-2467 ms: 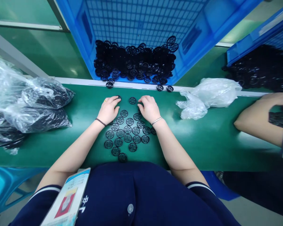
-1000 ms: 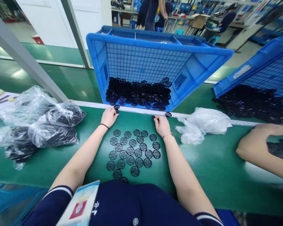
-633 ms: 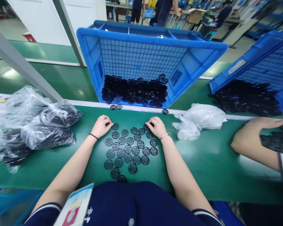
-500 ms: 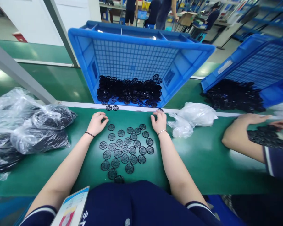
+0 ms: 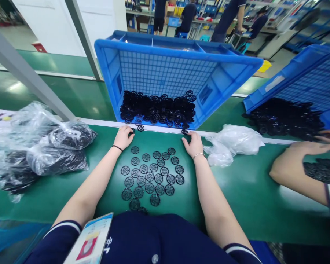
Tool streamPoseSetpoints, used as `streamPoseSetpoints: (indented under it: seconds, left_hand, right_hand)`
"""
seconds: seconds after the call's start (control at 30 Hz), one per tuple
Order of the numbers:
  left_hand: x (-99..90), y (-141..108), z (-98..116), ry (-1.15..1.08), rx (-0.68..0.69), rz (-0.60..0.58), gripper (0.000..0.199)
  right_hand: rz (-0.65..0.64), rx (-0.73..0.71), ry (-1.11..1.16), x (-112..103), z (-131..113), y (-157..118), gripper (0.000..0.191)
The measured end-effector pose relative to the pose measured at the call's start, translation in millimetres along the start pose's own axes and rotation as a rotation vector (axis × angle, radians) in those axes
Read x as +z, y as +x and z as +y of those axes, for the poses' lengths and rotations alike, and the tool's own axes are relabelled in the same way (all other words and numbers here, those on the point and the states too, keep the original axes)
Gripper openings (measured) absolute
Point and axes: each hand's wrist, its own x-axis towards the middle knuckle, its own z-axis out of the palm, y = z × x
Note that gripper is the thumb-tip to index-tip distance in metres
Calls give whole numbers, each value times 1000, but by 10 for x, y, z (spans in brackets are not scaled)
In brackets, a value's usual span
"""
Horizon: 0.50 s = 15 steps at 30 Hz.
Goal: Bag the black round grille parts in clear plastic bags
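Note:
Many thin black spoked discs, like small wheels, lie flat on the green table; one spoked disc (image 5: 149,176) is mid-group. My left hand (image 5: 123,138), to the group's upper left, has its fingers curled at a disc beside the white strip, and covers part of that disc. Just right of it lies another loose disc (image 5: 140,128). On the other side my right hand (image 5: 193,143) has its fingertips on a tilted disc (image 5: 184,131) at the strip, its thumb lower. Behind both hands, a blue crate (image 5: 165,75) on its side holds a heap of discs (image 5: 158,109).
Clear bags of black parts (image 5: 57,157) lie at left, near a slanted grey post (image 5: 35,73). A crumpled white plastic bag (image 5: 236,141) is right of my right hand. Farther right, a co-worker's arm (image 5: 299,172) reaches near a second blue crate (image 5: 280,77).
The view has shifted, moving the scene rightward. My left fingers have reached a disc by the strip. At my right fingertips, a disc has come out leftward and shows more fully.

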Motion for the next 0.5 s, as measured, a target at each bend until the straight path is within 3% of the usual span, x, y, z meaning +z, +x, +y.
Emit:
streamPoseSetpoints:
  seconds: [0.13,0.27,0.5]
  left_hand:
    - [-17,-41,27,-38,6,-8,5]
    - [-27,-113,68,-80,35,-49,2]
    - [-62,-386,88,-157,118,-147,18]
  right_hand:
    - [-63,-90,50,1,-84,32,36]
    - [-43,-60,60,14,-93,26,28]
    - [-40,-72,159,20,-94,-115,33]
